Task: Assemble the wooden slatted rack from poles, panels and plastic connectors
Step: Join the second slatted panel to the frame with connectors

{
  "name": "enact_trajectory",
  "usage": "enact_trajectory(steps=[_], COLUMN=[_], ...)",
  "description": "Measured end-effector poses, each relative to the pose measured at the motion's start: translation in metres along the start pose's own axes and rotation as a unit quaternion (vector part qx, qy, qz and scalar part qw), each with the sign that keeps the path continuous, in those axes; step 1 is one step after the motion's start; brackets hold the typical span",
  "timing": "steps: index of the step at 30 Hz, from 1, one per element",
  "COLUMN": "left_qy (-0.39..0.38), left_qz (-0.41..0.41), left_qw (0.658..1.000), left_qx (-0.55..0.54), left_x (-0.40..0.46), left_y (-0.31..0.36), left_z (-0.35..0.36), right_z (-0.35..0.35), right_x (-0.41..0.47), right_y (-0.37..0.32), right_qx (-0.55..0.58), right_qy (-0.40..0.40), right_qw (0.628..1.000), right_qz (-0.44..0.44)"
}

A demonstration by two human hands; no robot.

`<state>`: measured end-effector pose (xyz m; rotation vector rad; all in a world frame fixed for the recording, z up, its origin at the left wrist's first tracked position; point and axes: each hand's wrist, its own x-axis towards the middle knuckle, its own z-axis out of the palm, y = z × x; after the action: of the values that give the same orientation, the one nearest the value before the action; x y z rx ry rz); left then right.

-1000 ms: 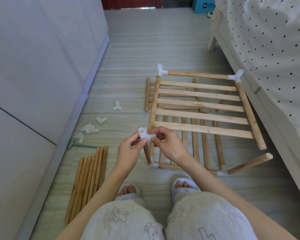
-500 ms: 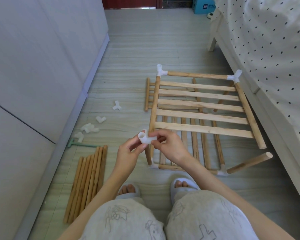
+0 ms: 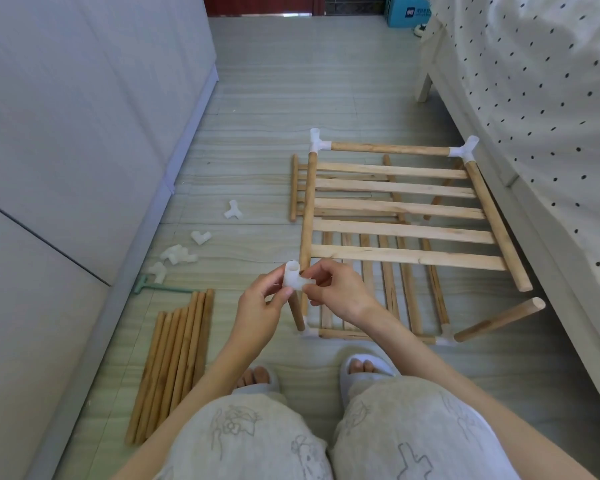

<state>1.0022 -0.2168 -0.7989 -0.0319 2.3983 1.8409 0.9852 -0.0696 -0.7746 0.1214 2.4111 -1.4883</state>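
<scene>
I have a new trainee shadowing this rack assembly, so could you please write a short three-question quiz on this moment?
1. True or false: both hands hold the white plastic corner connector.
2. The bundle of loose round wooden poles lies: A) on the bed, B) on the floor to the person's left, C) across the lap?
3. Which near top corner pole end still lacks a connector besides the one being fitted?

Key: 1 true, left hand and right hand. 2 B. 3 the right one.

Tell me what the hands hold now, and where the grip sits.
Both hold one white plastic connector: left hand pinches its upright socket, right hand its side socket.
</scene>
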Motion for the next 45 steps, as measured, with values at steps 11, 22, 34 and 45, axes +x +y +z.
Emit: enact_trajectory(steps=[11,22,34,45], left_qy=[0.100,0.057,0.002,0.025], left_qz=[-0.066,-0.139,-0.182,-0.127], left_qw=[0.991,0.980,0.967,0.987], left_qx=[-0.056,-0.131,-0.180,-0.093], left_x=[0.003,-0.001,0.000,0.002], left_y=[0.003,0.017,0.016,0.012], left_z=[0.005,0.005,-0.004,0.000], right_z=[0.001,-0.005,-0.004,-0.002], right_x=[-0.002,-0.006,-0.001,0.004], right_y=[-0.002,-0.001,0.000,0.004], right_qx=[0.026,-0.027,-0.192,-0.068], right_qy=[0.016,-0.001,0.014,-0.029], right_qw=[1.000,0.999,0.978,0.997], right_qz=[-0.008,-0.040,-0.082,-0.030])
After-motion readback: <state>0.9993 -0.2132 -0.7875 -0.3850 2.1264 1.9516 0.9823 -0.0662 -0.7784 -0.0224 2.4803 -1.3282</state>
